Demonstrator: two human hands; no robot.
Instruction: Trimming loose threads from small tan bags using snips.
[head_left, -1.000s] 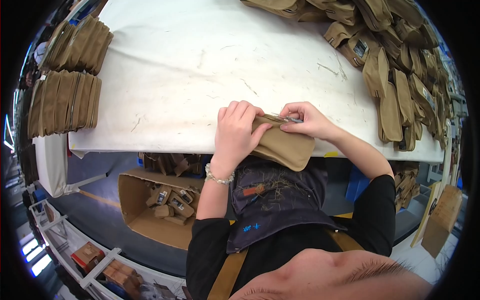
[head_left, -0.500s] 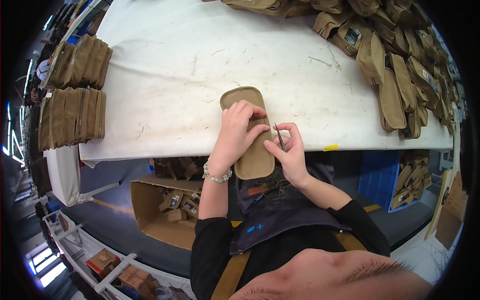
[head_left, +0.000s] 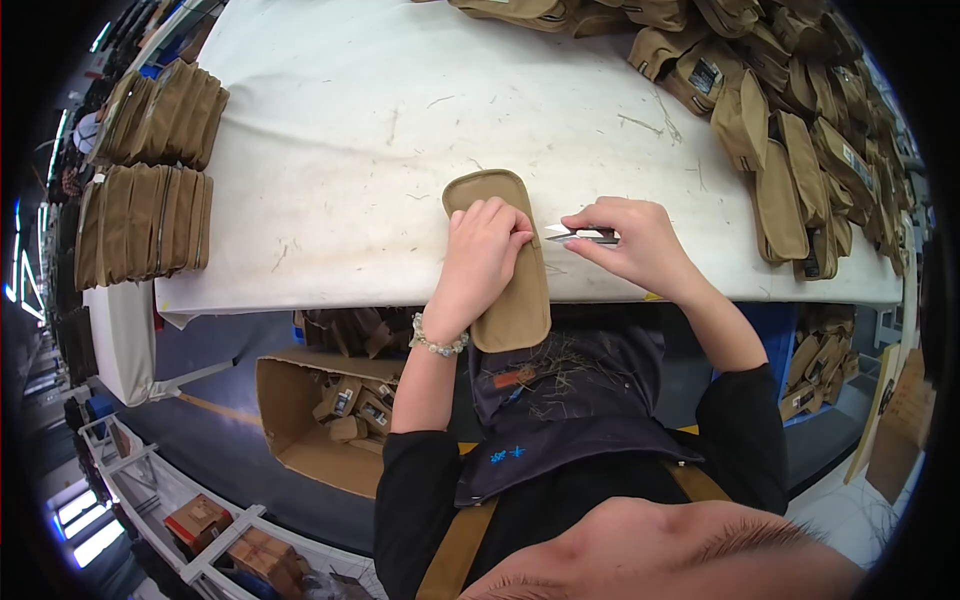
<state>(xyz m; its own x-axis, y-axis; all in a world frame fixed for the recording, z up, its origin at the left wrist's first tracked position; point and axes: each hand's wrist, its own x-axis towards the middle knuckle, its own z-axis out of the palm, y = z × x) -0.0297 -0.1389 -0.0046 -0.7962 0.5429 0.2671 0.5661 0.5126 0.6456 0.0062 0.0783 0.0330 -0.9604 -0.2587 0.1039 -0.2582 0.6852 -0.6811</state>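
Movement: since the previous frame, the right hand [head_left: 635,235] has shifted away from the pouch [head_left: 515,300] toward its own side; the thread snips [head_left: 605,240], which pointed away from the body, now point left. Pouch position is nearly unchanged.
Pouch: tan, long, with rounded ends; lies lengthwise across the near edge of the table [head_left: 350,200], its near end projecting past that edge above the apron [head_left: 490,440].
Left grip: the left hand [head_left: 485,245] is closed over the middle of the pouch, fingers curled, thumb and fingertips together at the right-hand long edge.
Right grip: fingers and thumb closed on the snips; blades parted, tips just beside the pouch edge.
Bracelet [head_left: 437,338]: beaded, worn on the left wrist.
Apron: dark, with loose thread scraps [head_left: 560,375] on its front.
Left of table: two stacks of folded tan pouches [head_left: 145,225].
Right of table: loose heap of tan pouches [head_left: 740,120].
Below table: cardboard carton [head_left: 285,410] holding tan items.
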